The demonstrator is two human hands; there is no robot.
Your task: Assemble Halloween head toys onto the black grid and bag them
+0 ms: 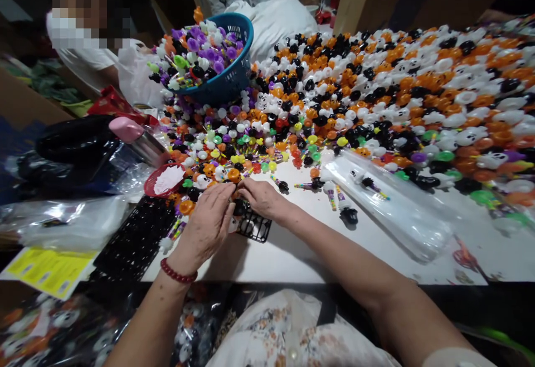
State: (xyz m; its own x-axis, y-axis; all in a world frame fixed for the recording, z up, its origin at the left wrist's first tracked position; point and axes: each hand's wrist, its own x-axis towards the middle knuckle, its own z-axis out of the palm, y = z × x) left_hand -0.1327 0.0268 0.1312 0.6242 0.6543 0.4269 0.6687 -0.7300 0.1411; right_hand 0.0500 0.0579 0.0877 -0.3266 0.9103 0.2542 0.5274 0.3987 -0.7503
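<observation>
My left hand, with a dark red bead bracelet at its wrist, reaches over the left side of a small black plastic grid rack. Its fingers are held together and its thumb is bent inward. My right hand comes in from the other side, fingers pinched close to the left fingertips. Whatever lies between the fingers is hidden. Beneath my left thumb a white toy head shows in part. Just beyond both hands lie small Halloween figures, among them an orange pumpkin.
A large heap of Halloween toys covers the table's far side. A blue basket holds more. Clear plastic bags lie right, near red scissors. A red basket is left. Another person sits at the far left.
</observation>
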